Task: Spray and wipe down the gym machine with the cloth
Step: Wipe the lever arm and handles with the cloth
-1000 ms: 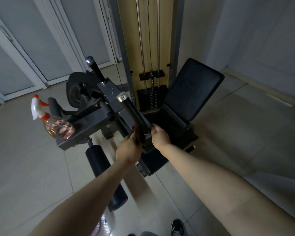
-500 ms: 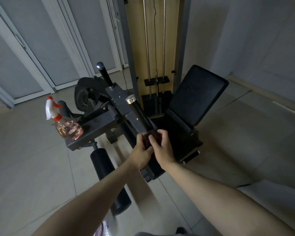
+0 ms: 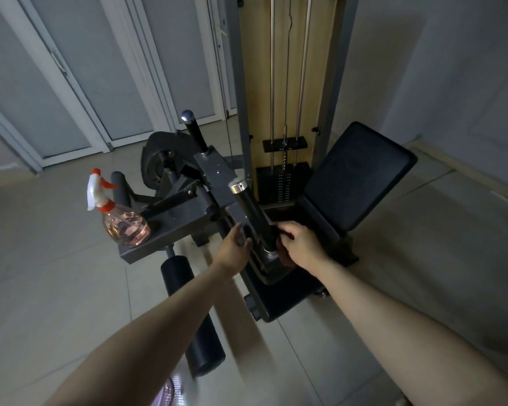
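Gym machine [image 3: 188, 212]: a grey steel frame that stood on the tiled floor [image 3: 56, 273], seen from above and in dim light.
Handle [image 3: 251, 209]: a black bar with a chrome cap, tilted up and away from the person, rising from a socket on the frame between the two hands.
Left hand [image 3: 232, 249]: reached in from the lower left, with its fingers bent round the left side of the handle's lower end.
Right hand [image 3: 301, 244]: came in from the lower right, curled over the cloth and pressing it against the right side of the handle's base.
Cloth [image 3: 285, 260]: dark, bunched under the right hand's palm and fingers; only its edges showed, touching the socket.
Spray bottle [image 3: 123, 224]: clear with pink liquid, an orange collar and a white trigger head. It stood upright on the flat arm of the frame, well to the left of both hands and untouched.
Second handle [image 3: 194, 130]: a matching black bar farther back on the frame.
Backrest [image 3: 361, 174]: a black pad tilted back, to the right of the handle.
Weight stack [image 3: 279, 186]: black plates on two bright rods, behind the handle.
Roller pad [image 3: 188, 303]: a black foam cylinder below the frame, just beside the left forearm.
Doors [image 3: 71, 83]: pale panels in white frames, upper left.
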A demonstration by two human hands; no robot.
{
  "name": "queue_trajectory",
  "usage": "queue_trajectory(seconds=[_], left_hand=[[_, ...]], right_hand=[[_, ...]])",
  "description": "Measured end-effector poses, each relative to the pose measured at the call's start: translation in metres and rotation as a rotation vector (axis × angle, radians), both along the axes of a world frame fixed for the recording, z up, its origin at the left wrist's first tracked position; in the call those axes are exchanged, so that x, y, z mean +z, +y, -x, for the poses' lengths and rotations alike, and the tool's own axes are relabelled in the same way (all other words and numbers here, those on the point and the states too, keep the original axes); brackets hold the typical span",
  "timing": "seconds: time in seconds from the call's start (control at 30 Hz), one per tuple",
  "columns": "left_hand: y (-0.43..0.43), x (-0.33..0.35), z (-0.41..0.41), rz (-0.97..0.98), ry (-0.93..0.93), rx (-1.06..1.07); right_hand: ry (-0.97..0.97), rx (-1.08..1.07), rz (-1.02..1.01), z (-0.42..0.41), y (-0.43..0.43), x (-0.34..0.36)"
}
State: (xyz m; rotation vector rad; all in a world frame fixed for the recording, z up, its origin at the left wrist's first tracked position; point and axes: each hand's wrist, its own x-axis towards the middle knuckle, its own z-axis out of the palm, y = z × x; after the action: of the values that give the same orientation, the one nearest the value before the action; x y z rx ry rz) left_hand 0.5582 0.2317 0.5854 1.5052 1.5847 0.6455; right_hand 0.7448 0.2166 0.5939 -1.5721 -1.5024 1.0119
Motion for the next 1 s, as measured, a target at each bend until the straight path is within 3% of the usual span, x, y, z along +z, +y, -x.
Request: queue_trajectory(seconds=[0.13, 0.23, 0.33, 0.47, 0.57, 0.73, 0.9, 1.0], left_hand=[[0.015, -0.007, -0.008, -0.018, -0.03, 0.075], [0.022, -0.009, -0.011, -0.024, -0.018, 0.123], [0.032, -0.015, -0.011, -0.013, 0.02, 0.158], [0.037, -0.016, -0.012, -0.013, 0.087, 0.143], [0.045, -0.018, -0.009, 0.064, 0.082, 0.131], [0.056, -0.025, 0.004, 0.156, -0.049, 0.149], [0.056, -0.012, 0.007, 0.181, -0.16, 0.12], [0.055, -0.011, 0.006, 0.18, -0.179, 0.121]], right_hand=[[-0.161, 0.156, -0.015, 0.001, 0.036, -0.002], [-0.24, 0.162, -0.161, 0.012, 0.069, -0.008], [-0.478, 0.219, -0.324, 0.021, 0.108, -0.023], [-0.342, 0.259, -0.361, 0.035, 0.146, -0.027], [-0.356, 0.252, -0.366, 0.049, 0.161, -0.022], [-0.363, 0.458, -0.403, 0.042, 0.143, -0.017], [-0.416, 0.587, -0.201, 0.024, 0.127, 0.005], [-0.393, 0.571, -0.301, 0.024, 0.13, -0.002]])
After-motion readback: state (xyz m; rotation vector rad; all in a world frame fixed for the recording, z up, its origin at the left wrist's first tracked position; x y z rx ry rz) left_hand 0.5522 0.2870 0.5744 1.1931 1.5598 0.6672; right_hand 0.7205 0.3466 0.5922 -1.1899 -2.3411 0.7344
